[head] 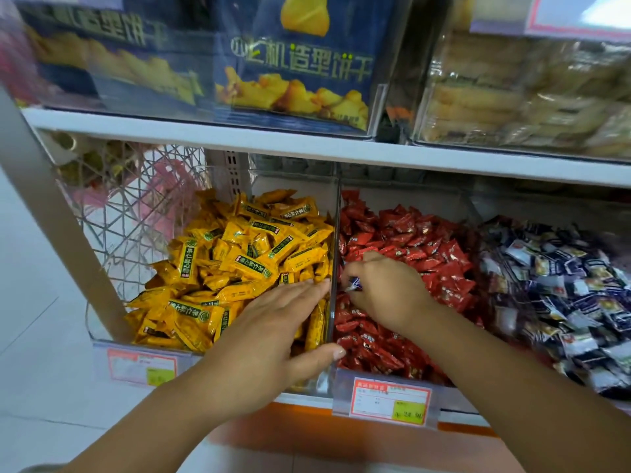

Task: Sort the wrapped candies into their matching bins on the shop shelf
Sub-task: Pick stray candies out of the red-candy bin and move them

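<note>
Three clear bins stand side by side on the lower shelf. The left bin holds yellow wrapped candies [239, 254], the middle one red wrapped candies [409, 240], the right one dark blue and white candies [560, 288]. My left hand [273, 329] lies flat and open over the yellow candies, thumb against the clear divider [336, 233]. My right hand [386, 291] is inside the red bin, fingers pinched on a small blue and white candy [353, 283] near the divider.
Price tags [392, 402] hang on the bins' front edge. A white upper shelf [205, 134] carries clear boxes of blue biscuit bags [300, 63] and pastries [526, 93]. A wire mesh side panel [136, 206] and a slanted shelf post close off the left.
</note>
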Demonstrator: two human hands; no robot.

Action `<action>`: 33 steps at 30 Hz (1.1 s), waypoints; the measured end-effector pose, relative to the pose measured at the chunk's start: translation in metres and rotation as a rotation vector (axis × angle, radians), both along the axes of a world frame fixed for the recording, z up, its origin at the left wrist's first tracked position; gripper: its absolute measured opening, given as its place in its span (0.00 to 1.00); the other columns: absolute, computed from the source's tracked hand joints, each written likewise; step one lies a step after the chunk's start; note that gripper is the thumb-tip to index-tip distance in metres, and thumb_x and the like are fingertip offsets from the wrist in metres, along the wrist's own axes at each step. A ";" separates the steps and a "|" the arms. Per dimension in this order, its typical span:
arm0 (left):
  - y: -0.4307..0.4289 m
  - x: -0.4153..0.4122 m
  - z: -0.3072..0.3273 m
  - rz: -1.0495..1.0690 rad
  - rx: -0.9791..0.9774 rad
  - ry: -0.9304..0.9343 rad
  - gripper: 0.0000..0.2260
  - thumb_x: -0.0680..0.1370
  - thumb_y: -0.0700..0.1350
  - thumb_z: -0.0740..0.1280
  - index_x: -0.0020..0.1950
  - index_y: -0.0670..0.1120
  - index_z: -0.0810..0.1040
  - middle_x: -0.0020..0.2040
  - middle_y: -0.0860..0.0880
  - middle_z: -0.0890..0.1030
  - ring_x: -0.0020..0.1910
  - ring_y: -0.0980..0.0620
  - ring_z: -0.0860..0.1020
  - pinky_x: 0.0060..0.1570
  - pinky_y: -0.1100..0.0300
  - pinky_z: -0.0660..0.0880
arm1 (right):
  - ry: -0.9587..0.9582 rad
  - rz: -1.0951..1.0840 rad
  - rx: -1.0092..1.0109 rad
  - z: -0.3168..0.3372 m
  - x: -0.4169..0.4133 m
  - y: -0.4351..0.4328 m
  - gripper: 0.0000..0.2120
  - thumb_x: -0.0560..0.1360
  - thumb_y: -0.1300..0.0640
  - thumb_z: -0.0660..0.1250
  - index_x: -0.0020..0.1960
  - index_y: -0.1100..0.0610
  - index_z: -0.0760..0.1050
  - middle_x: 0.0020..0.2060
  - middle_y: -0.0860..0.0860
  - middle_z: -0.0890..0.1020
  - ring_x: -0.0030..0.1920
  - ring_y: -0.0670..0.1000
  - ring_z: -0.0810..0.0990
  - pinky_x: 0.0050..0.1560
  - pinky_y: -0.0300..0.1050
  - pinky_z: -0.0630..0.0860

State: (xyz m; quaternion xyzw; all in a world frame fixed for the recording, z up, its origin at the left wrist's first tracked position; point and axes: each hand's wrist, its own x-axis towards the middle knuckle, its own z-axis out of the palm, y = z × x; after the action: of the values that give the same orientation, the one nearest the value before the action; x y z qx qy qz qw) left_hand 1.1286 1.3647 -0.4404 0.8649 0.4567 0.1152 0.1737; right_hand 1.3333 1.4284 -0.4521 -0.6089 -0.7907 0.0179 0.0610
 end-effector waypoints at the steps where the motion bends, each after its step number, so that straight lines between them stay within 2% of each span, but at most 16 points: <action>1: 0.000 -0.001 0.000 0.001 -0.007 -0.003 0.32 0.59 0.82 0.36 0.61 0.76 0.34 0.69 0.73 0.41 0.59 0.82 0.31 0.59 0.81 0.33 | 0.116 0.001 -0.037 0.002 0.003 -0.001 0.06 0.75 0.50 0.69 0.51 0.47 0.77 0.49 0.49 0.73 0.48 0.51 0.77 0.44 0.43 0.73; 3: -0.001 -0.002 -0.001 -0.002 -0.020 -0.018 0.32 0.60 0.82 0.37 0.61 0.77 0.34 0.71 0.72 0.43 0.61 0.81 0.33 0.60 0.80 0.34 | 0.352 -0.018 -0.116 0.010 0.012 -0.007 0.08 0.71 0.49 0.74 0.42 0.49 0.76 0.46 0.48 0.71 0.46 0.48 0.75 0.44 0.41 0.71; 5: -0.001 -0.001 0.000 -0.014 -0.011 -0.019 0.31 0.61 0.81 0.38 0.61 0.76 0.34 0.70 0.71 0.43 0.59 0.82 0.31 0.59 0.81 0.33 | 0.506 -0.048 -0.125 0.017 0.019 -0.013 0.12 0.69 0.50 0.76 0.37 0.51 0.73 0.45 0.49 0.72 0.43 0.46 0.74 0.41 0.35 0.68; 7: 0.000 -0.001 0.001 -0.017 -0.010 -0.024 0.31 0.62 0.80 0.40 0.61 0.76 0.34 0.68 0.72 0.42 0.58 0.82 0.31 0.57 0.82 0.33 | 0.580 -0.069 -0.066 0.021 0.024 -0.019 0.14 0.69 0.52 0.76 0.36 0.52 0.71 0.41 0.50 0.75 0.39 0.45 0.73 0.36 0.32 0.67; 9: 0.001 -0.001 -0.001 -0.012 -0.004 -0.039 0.31 0.62 0.80 0.39 0.62 0.75 0.35 0.69 0.72 0.44 0.62 0.80 0.35 0.59 0.80 0.34 | 0.603 -0.085 -0.039 0.021 0.026 -0.023 0.10 0.72 0.54 0.74 0.39 0.51 0.72 0.40 0.48 0.78 0.38 0.45 0.74 0.37 0.33 0.68; 11: 0.001 -0.001 -0.002 -0.004 -0.006 -0.045 0.33 0.60 0.82 0.38 0.62 0.75 0.35 0.70 0.71 0.45 0.65 0.77 0.38 0.61 0.78 0.35 | 0.572 -0.109 -0.057 0.019 0.027 -0.023 0.05 0.75 0.56 0.70 0.48 0.47 0.75 0.43 0.45 0.79 0.41 0.46 0.77 0.41 0.36 0.72; 13: 0.000 -0.001 -0.002 -0.001 -0.006 -0.046 0.34 0.59 0.82 0.36 0.62 0.75 0.34 0.69 0.71 0.42 0.62 0.80 0.34 0.59 0.80 0.33 | 0.439 -0.074 -0.052 0.016 0.029 -0.020 0.10 0.77 0.57 0.67 0.56 0.45 0.78 0.48 0.44 0.79 0.49 0.47 0.78 0.46 0.35 0.72; 16: -0.001 0.000 0.000 -0.001 0.000 -0.043 0.34 0.58 0.82 0.36 0.62 0.74 0.35 0.68 0.72 0.40 0.57 0.83 0.30 0.56 0.82 0.32 | 0.209 -0.022 -0.105 0.011 0.025 -0.013 0.17 0.78 0.55 0.66 0.65 0.41 0.74 0.54 0.47 0.73 0.56 0.49 0.75 0.55 0.43 0.72; 19: -0.001 0.000 0.001 0.007 -0.024 -0.059 0.34 0.59 0.83 0.38 0.62 0.75 0.36 0.68 0.72 0.41 0.58 0.83 0.31 0.57 0.82 0.33 | 0.192 -0.051 -0.091 0.009 0.021 -0.007 0.13 0.75 0.53 0.70 0.59 0.44 0.77 0.47 0.47 0.69 0.50 0.50 0.75 0.48 0.42 0.72; 22: 0.000 -0.001 0.001 -0.001 -0.026 -0.040 0.33 0.59 0.83 0.38 0.61 0.77 0.35 0.67 0.74 0.39 0.58 0.83 0.31 0.57 0.82 0.33 | 0.303 -0.063 -0.062 0.012 0.023 -0.003 0.07 0.73 0.53 0.73 0.49 0.50 0.79 0.45 0.46 0.67 0.42 0.45 0.73 0.39 0.31 0.65; 26: 0.000 -0.002 0.001 -0.008 -0.027 -0.010 0.32 0.59 0.82 0.36 0.61 0.77 0.33 0.65 0.76 0.36 0.58 0.82 0.29 0.56 0.83 0.33 | 0.460 -0.029 -0.157 0.020 0.026 -0.010 0.07 0.72 0.50 0.73 0.46 0.49 0.77 0.47 0.45 0.70 0.45 0.42 0.72 0.41 0.30 0.64; 30: -0.001 -0.002 0.002 -0.009 -0.031 -0.009 0.32 0.59 0.82 0.36 0.60 0.77 0.32 0.64 0.76 0.35 0.58 0.82 0.28 0.56 0.82 0.32 | 0.471 0.042 -0.197 0.021 0.012 -0.016 0.05 0.77 0.53 0.67 0.51 0.49 0.72 0.41 0.45 0.76 0.38 0.44 0.74 0.40 0.44 0.72; 31: -0.001 -0.002 0.002 -0.006 -0.036 -0.011 0.32 0.59 0.82 0.36 0.60 0.77 0.32 0.64 0.76 0.35 0.58 0.82 0.29 0.56 0.82 0.32 | 0.411 0.050 -0.198 0.020 0.009 -0.016 0.07 0.78 0.53 0.64 0.56 0.47 0.71 0.43 0.44 0.77 0.40 0.45 0.75 0.42 0.46 0.73; 33: -0.002 -0.002 0.001 -0.003 -0.042 -0.010 0.32 0.59 0.82 0.36 0.60 0.78 0.32 0.63 0.77 0.35 0.58 0.82 0.28 0.56 0.83 0.32 | 0.197 0.044 -0.156 0.015 0.006 -0.012 0.17 0.80 0.52 0.60 0.68 0.45 0.67 0.56 0.47 0.78 0.52 0.49 0.78 0.51 0.46 0.74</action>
State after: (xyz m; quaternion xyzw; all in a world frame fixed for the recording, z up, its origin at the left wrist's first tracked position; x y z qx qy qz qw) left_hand 1.1267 1.3631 -0.4389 0.8611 0.4568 0.1095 0.1944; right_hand 1.3393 1.4159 -0.4366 -0.5895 -0.7903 0.1406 0.0902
